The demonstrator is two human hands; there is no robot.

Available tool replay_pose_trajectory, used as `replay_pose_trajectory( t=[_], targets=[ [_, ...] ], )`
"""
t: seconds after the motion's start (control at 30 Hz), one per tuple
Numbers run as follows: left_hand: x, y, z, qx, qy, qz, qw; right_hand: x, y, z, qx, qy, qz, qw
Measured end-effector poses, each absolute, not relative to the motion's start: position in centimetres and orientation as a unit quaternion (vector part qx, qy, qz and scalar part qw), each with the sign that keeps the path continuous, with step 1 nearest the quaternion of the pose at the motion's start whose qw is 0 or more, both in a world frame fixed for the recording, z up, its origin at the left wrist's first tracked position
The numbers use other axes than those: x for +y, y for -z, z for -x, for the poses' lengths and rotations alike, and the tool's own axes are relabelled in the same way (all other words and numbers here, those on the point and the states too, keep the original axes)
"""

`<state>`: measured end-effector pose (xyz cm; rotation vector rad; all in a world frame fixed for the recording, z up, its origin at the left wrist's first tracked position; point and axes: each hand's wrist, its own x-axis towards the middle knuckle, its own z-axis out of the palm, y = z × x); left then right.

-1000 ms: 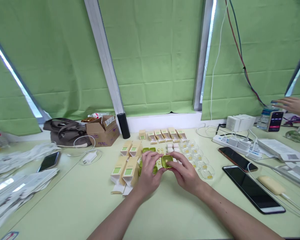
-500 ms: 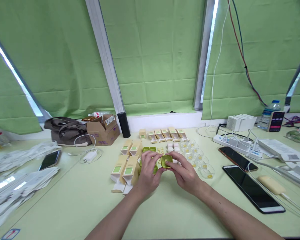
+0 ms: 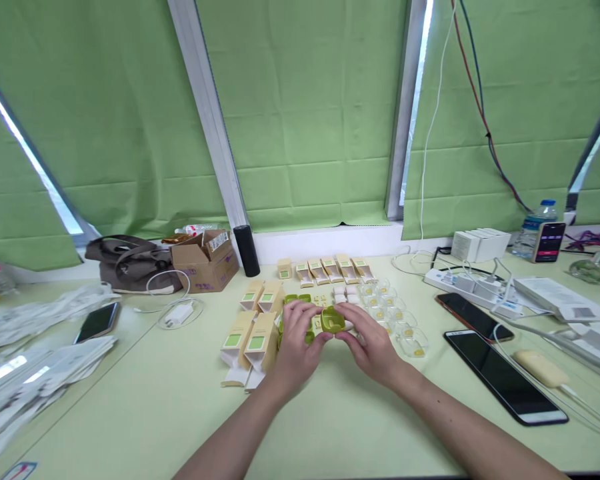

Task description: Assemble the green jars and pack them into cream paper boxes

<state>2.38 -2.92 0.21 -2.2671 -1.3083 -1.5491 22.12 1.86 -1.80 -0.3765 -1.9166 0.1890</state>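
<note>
Between both hands, just above the table, is a small square olive-green plastic case (image 3: 333,321) with its hollow side showing. The fingers of my left hand (image 3: 300,337) grip its left edge. On its right side, my right hand (image 3: 367,340) pinches it with thumb and fingers. Behind my left hand lie more green cases (image 3: 298,299), partly hidden. Small yellow pieces (image 3: 321,300) and white rolls (image 3: 345,291) sit beyond the held case. Several clear plastic covers with yellow centres (image 3: 413,343) stand to the right. Open cream cartons (image 3: 261,341) stand left of my left hand.
More cartons (image 3: 332,269) line the back. Phones (image 3: 506,379), a beige power bank (image 3: 542,369) and a power strip (image 3: 473,291) with cables lie at right. At left are plastic packets (image 3: 75,363), a cardboard box (image 3: 205,261), a grey bag (image 3: 133,262) and a black cylinder (image 3: 247,251).
The green case has tilted in my hands, so its front wall shows more. My right fingers have drawn from its inside to its edge. Both hands stay in about the same place.
</note>
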Motion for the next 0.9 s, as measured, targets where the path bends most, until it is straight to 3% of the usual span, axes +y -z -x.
replay_pose_trajectory(
  t=[0.17, 0.43, 0.63, 0.9],
  targets=[
    [-3.0, -0.5, -2.5, -0.497, 0.509, 0.703, -0.017, 1.8, 2.3, -21.6, -0.779, -0.215, 0.206, 0.552],
    [-3.1, -0.6, -2.9, -0.523, 0.452, 0.723, -0.002, 1.5, 2.8, -21.1, -0.765, -0.297, 0.211, 0.531],
    [-2.7, -0.2, -2.8, -0.537, 0.436, 0.720, -0.058, 1.0, 2.3, -21.3, -0.759, -0.423, 0.178, 0.462],
    [-2.8, 0.0, -2.7, -0.540, 0.465, 0.687, -0.142, 0.8, 2.2, -20.8, -0.752, -0.411, 0.214, 0.469]
  ],
)
